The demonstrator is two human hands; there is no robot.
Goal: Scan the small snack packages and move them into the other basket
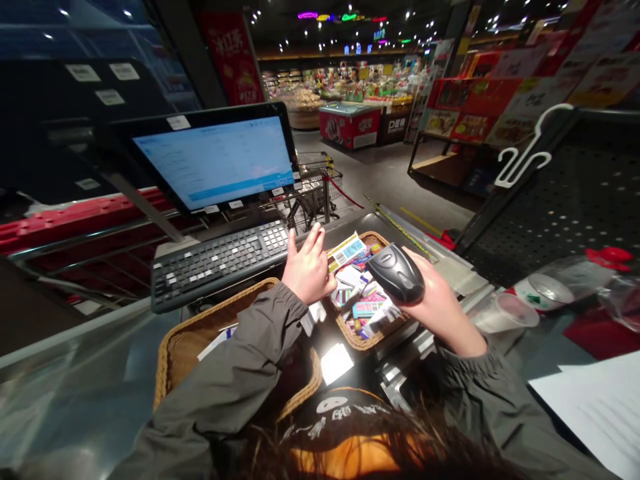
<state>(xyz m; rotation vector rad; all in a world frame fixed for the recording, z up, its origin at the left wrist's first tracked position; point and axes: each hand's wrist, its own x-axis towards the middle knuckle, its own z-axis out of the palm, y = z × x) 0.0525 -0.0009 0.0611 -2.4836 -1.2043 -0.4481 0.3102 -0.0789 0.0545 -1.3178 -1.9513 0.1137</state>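
Observation:
My right hand (434, 299) grips a dark handheld barcode scanner (396, 271), its head turned toward the left. My left hand (308, 264) holds a small packet (347, 251) with a barcode label, pinched by the thumb while the fingers stretch upward. Both hands hover over a wicker basket (356, 339) full of small coloured packets (367, 305). The scanner sits just right of the packet.
A black keyboard (220, 261) and a lit checkout monitor (216, 160) stand at the left. A second wicker basket (183, 347) lies nearer me. Clear plastic cups (505, 312), a red-capped bottle (613, 280) and white paper (597, 403) are on the right. Shopping carts (315, 183) stand beyond the counter.

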